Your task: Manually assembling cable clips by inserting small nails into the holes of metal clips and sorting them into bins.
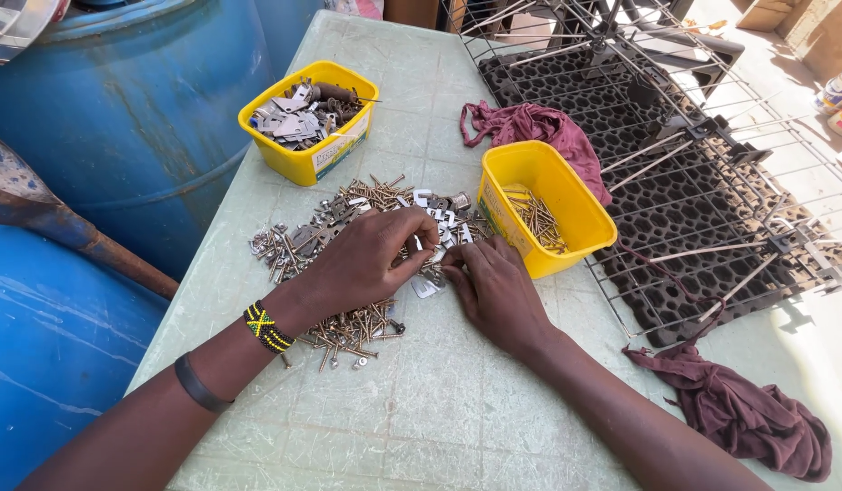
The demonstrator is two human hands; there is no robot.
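A loose heap of screws and small metal brackets (348,218) lies spread on a pale green table (421,391). My left hand (371,259) rests on the heap, its fingertips pinched on small pieces near the middle. My right hand (496,289) lies beside it, fingers curled into the same spot, touching small white-metal clips. What exactly each hand pinches is too small to tell. A yellow tub (580,232) holding brass-coloured screws stands just right of my right hand. A second yellow tub (303,159) full of metal brackets stands at the back left.
Blue plastic barrels (139,118) stand along the table's left edge. A wire rack (712,155) over a black perforated mat covers the right side. One maroon rag (539,123) lies behind the screw tub, another rag (753,414) at the front right.
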